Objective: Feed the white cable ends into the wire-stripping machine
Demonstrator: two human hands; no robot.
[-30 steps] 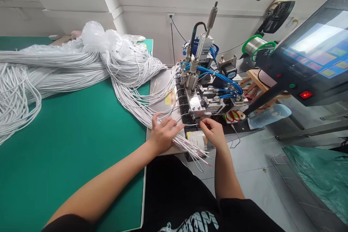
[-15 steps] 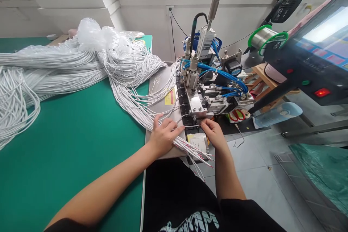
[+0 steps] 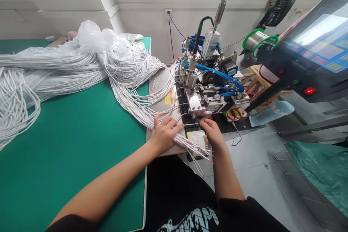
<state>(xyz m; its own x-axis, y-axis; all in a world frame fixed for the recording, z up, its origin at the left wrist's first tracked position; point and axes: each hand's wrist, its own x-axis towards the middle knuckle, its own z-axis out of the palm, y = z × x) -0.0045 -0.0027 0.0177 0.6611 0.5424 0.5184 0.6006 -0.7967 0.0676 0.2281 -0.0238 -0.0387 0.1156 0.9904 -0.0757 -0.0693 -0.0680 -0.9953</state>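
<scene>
A thick bundle of white cables runs over the table edge to the front of a soldering-type machine. My left hand lies over the bundle, fingers closed around it, thumb and forefinger at one white cable that crosses the machine's black track. The cable ends, some with red tips, stick out below this hand. At the other end of that single cable my right hand pinches its tip with thumb and forefinger, just under the machine's metal plate. Several other cables sit in the track farther back.
A green table with large cable coils and clear plastic lies to the left. On the right are a monitor, a green wire spool, red-handled scissors and a wooden stool.
The camera view has shifted slightly. Both hands keep almost the same place at the machine's front, still at the single cable.
</scene>
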